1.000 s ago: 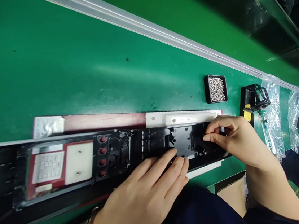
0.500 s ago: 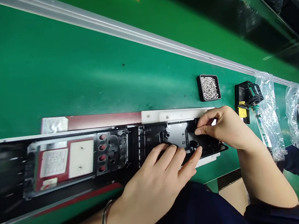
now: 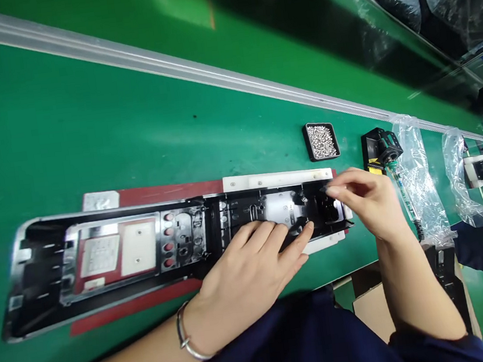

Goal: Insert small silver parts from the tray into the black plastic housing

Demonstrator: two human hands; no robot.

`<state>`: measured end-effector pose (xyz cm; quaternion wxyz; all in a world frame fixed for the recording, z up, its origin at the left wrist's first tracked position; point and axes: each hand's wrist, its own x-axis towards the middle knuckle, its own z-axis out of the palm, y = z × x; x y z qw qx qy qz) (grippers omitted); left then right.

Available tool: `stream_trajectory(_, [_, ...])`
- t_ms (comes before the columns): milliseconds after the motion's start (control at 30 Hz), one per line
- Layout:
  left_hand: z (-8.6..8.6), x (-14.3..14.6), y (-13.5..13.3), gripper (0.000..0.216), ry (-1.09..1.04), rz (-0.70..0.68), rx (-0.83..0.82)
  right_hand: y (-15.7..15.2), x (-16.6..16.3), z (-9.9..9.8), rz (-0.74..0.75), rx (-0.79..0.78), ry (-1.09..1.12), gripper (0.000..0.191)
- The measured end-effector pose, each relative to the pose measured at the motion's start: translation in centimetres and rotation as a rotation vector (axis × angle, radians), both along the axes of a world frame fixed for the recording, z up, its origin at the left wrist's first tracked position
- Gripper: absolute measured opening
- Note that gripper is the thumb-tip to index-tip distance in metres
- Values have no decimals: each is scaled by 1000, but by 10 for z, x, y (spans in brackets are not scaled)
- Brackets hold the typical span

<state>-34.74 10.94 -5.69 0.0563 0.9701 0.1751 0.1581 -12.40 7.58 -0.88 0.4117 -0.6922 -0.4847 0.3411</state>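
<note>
text: none legible | white label (image 3: pixel 100 255) on red fixture: print blurred

Both hands (image 3: pixel 252 268) (image 3: pixel 365 204) rest on a long black housing (image 3: pixel 114 258).

Long black panel housing (image 3: pixel 145 254) lies flat, inner side up — across a red-and-white fixture (image 3: pixel 276 179).

The whole long black housing (image 3: pixel 145 254) is being brought into view now, its rounded left end included, as the camera is being swung left. The right hand (image 3: pixel 365 204) is being lifted a little off the housing's right end, fingertips pinched. The left hand's (image 3: pixel 252 268) fingers are being spread wider across the near edge.
</note>
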Motion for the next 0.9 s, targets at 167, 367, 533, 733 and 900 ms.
stream_trajectory(167, [-7, 1, -1, 46, -62, -3, 73, -70, 23, -42, -710, 163, 361, 52])
stream_trajectory(367, [-13, 4, 2, 47, -196, -22, 144, -96, 49, -80, -1115, 378, 599, 51])
stream_trajectory(533, [-20, 2, -8, 32, -398, 8, 132, -79, 71, -83, -1228, 532, 473, 27])
stream_trajectory(733, [-26, -2, -20, 25, -467, 48, 86, -78, 77, -63, -1202, 619, -99, 45])
stream_trajectory(900, [-27, -5, -24, 26, -481, 96, 39, -85, 74, 5, -1117, 676, -621, 52])
